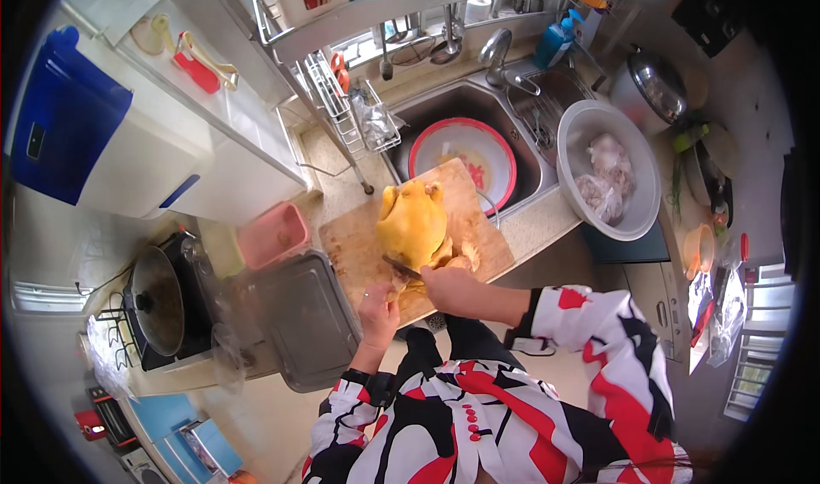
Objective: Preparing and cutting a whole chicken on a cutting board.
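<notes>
A whole raw, yellow-skinned chicken (413,224) lies on a wooden cutting board (352,240) at the counter's edge. My right hand (448,286) grips a knife (400,267), its dark blade against the chicken's near end. Close by on the left, my left hand (379,314) pinches a part of the bird at that same end. Cut chicken pieces (464,258) rest on the board right of the body, just beyond my right hand. What lies under my fingers is partly hidden.
Behind the board, a red-rimmed basin (512,163) sits in the sink. A grey plastic bowl (652,195) with bagged meat stands right. Left are a dark plastic tray (307,330), a pink container (272,237) and a lidded pan (160,301). A metal rack (474,3) spans above the sink.
</notes>
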The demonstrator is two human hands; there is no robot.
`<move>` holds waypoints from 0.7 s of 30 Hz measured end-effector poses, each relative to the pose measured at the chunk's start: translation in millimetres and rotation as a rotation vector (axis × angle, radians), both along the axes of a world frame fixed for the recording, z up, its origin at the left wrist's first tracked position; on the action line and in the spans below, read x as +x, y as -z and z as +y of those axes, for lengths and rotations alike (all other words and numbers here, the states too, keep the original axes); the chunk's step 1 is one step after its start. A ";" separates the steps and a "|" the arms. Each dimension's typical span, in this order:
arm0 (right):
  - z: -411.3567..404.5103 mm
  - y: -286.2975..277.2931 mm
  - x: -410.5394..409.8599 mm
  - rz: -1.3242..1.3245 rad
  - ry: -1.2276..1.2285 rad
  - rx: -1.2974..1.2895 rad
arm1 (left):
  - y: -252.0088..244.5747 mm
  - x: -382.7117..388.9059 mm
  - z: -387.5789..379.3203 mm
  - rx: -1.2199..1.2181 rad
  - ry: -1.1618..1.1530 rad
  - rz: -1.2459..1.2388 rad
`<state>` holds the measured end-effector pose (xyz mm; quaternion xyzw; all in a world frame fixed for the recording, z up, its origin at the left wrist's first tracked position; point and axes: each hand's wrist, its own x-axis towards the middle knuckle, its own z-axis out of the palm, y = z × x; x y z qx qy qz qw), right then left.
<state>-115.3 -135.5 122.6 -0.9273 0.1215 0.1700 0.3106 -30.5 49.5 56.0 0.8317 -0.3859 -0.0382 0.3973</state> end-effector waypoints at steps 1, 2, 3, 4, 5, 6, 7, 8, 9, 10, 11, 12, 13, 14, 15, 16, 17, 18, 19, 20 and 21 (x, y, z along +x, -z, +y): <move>6.3 8.7 8.0 -0.059 0.035 0.031 | 0.6 -3.6 -3.4 -0.004 0.000 0.000; 14.4 15.0 14.4 -0.116 0.076 0.065 | 0.5 -7.6 -4.0 -0.031 -0.005 0.001; 18.7 17.3 21.8 -0.116 0.079 0.063 | 1.4 -8.6 -3.1 -0.058 -0.011 -0.001; 20.4 19.7 30.1 -0.120 0.077 0.043 | 5.2 -6.0 0.3 -0.060 -0.007 0.000; 20.5 20.5 35.7 -0.122 0.067 0.027 | 13.7 -4.0 6.2 -0.073 -0.003 -0.038; 16.1 14.1 36.7 -0.123 0.063 0.026 | 19.8 -2.3 11.4 -0.087 0.001 -0.078; 8.3 6.2 33.1 -0.075 0.059 0.020 | 25.0 -3.7 18.5 -0.088 -0.004 -0.078; -4.5 1.1 27.3 -0.027 0.064 0.007 | 29.7 -5.4 21.0 -0.138 -0.057 0.115; -16.7 7.1 21.4 -0.032 0.055 0.006 | 29.0 -5.7 22.6 -0.186 -0.109 0.309; -27.1 13.5 18.0 -0.032 0.059 0.001 | 29.6 -2.7 21.5 -0.190 -0.104 0.310; -33.9 13.8 18.6 -0.059 0.016 0.012 | 28.0 1.3 20.6 -0.130 -0.095 0.274; -37.2 14.4 17.4 -0.086 -0.026 0.024 | 26.3 4.4 19.4 -0.070 -0.084 0.239; -35.9 14.7 11.3 -0.100 0.001 0.026 | 24.3 5.2 18.9 -0.069 -0.084 0.241; -31.7 12.9 7.1 -0.100 0.000 0.027 | 22.2 7.4 19.7 0.000 -0.082 0.329; -26.2 11.4 1.2 -0.129 0.026 0.006 | 20.9 10.0 19.2 0.069 -0.078 0.418; -19.8 9.5 -5.2 -0.156 0.055 -0.016 | 25.0 13.7 17.2 0.071 -0.076 0.420; -10.6 -1.4 -11.6 -0.154 0.053 -0.017 | 31.6 16.8 15.9 -0.041 -0.086 0.642; -1.9 -15.3 -18.1 -0.147 0.089 -0.040 | 33.6 20.1 13.0 -0.156 -0.100 0.861; 6.2 -22.3 -24.3 -0.140 0.125 -0.064 | 35.4 25.6 11.5 -0.157 -0.104 0.862; 11.3 -23.1 -33.4 -0.137 0.127 -0.067 | 33.4 32.6 6.4 -0.108 -0.048 1.023; 16.8 -21.4 -42.2 -0.187 0.173 -0.048 | 32.2 38.8 4.0 -0.054 0.008 1.181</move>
